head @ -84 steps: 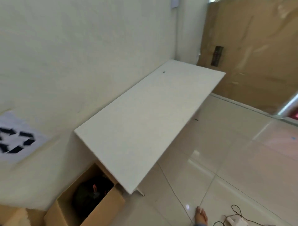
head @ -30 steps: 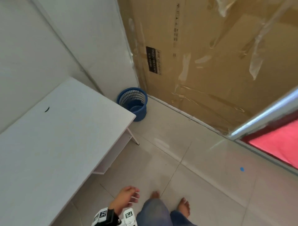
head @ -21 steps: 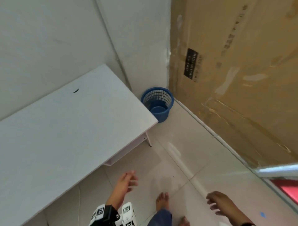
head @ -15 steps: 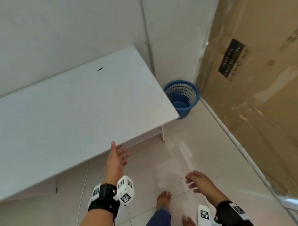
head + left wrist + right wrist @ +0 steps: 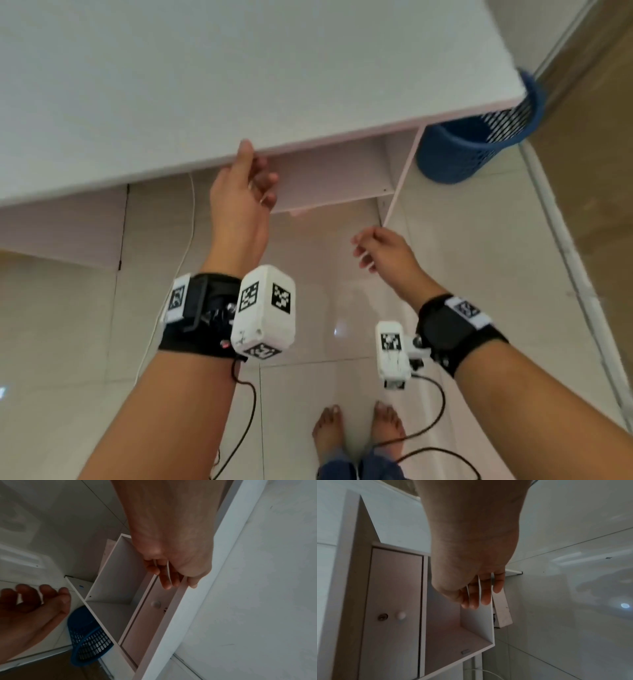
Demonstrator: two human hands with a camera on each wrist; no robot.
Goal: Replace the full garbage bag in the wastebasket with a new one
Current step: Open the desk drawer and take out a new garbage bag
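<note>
Wrist views show a drawer front with knob (image 5: 401, 615) under the white desk (image 5: 205, 75); head view hides it. Left hand (image 5: 245, 192) at desk edge, right hand (image 5: 383, 251) lower centre, both loosely open, empty. Blue wastebasket (image 5: 479, 144) upper right, half behind desk corner.

Left hand (image 5: 245, 192): raised, forearm extended forward, fingers loosely curled, empty.
Right hand (image 5: 383, 250): lower, palm down, fingers relaxed, empty.
Wrists: both banded.
Feet (image 5: 356, 428): bare, side by side.
</note>
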